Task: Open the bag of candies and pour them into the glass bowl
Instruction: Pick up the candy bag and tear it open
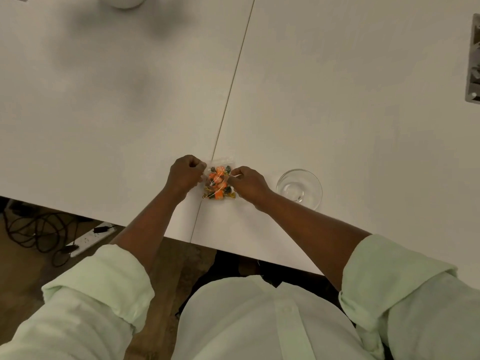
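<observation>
Near the front edge of the white table [337, 100], just right of the thin seam [233, 81] that runs between its two tops, lies one small clear bag of candies [217, 181]. The bag is see-through and crinkled, and it is packed with wrapped sweets in orange, dark green or brown, and yellow; they are too many and too jumbled to count. A clear strip along its far edge holds no sweets, and whether that edge is sealed or parted cannot be told.

Two hands are on the bag, one at each side. The left hand [185, 174] is curled closed, its fingertips pinching the bag's left edge near the top. The right hand [248, 181] is likewise curled, thumb and fingers pinching the right edge. Both forearms reach out from rolled pale green sleeves [104, 279].

One glass bowl [299, 188] stands near the right hand, apart from the bag, upright, with no candies inside it.

Farther out, a round white thing [124, 1] sits at the table's far edge, cut off by the frame, and a grey fitting [473, 61] shows at the right border. Under the table on the left, one white power strip [91, 237] and dark cables [39, 229] lie on the floor.
</observation>
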